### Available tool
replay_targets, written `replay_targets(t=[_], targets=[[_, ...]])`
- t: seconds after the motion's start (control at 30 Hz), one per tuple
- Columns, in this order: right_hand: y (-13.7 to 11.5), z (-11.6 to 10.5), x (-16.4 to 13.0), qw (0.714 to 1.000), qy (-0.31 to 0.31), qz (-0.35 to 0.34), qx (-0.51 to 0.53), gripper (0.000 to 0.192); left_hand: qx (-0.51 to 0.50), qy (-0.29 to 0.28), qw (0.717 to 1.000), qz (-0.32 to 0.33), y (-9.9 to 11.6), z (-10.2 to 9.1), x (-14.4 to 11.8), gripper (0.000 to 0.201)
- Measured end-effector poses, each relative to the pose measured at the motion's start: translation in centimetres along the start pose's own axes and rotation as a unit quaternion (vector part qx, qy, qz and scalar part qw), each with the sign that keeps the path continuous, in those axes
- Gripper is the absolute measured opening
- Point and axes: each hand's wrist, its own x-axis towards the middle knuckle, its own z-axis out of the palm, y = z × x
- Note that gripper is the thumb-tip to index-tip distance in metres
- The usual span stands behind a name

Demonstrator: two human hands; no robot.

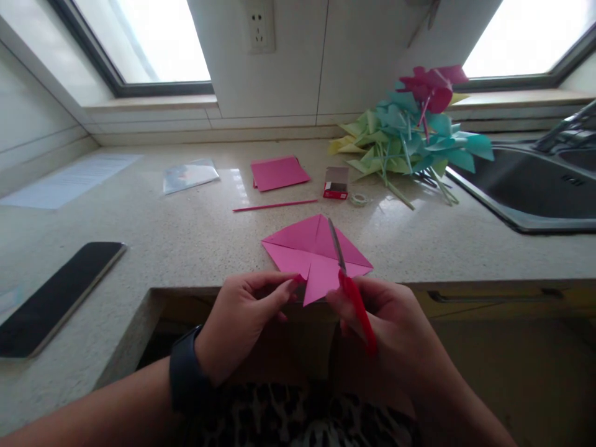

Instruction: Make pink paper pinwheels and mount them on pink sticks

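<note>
A pink square of paper with crease lines lies over the counter's front edge, one slit cut inward from its near corner. My left hand pinches the paper's near left flap between thumb and finger. In my right hand are red-handled scissors, their blades pointing away over the right part of the paper and looking closed together. The fingertips of my right hand are by the paper's near right edge; whether they also grip it I cannot tell.
Beyond the paper lie a pink stick, stacked pink sheets, a small red box and a tape roll. Paper pinwheels are heaped beside the sink. A phone lies left, a clear packet behind.
</note>
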Motion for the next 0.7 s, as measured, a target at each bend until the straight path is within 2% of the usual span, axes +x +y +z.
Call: replay_targets(t=[0.2,0.43,0.7], targets=[[-0.2,1.0,1.3,0.999,-0.038,0.006,-0.015,0.036,-0.031,-0.013,0.999,-0.007,-0.3,0.0,-0.2,0.026],[-0.1,1.4,1.2,0.999,-0.032,0.025,-0.006,0.04,-0.001,-0.019,0.999,0.025,-0.7,0.0,-0.7,0.023],[0.0,1.6,1.1,0.998,-0.031,0.029,0.056,0.039,-0.021,-0.036,0.997,0.061,-1.1,0.3,-1.0,0.017]])
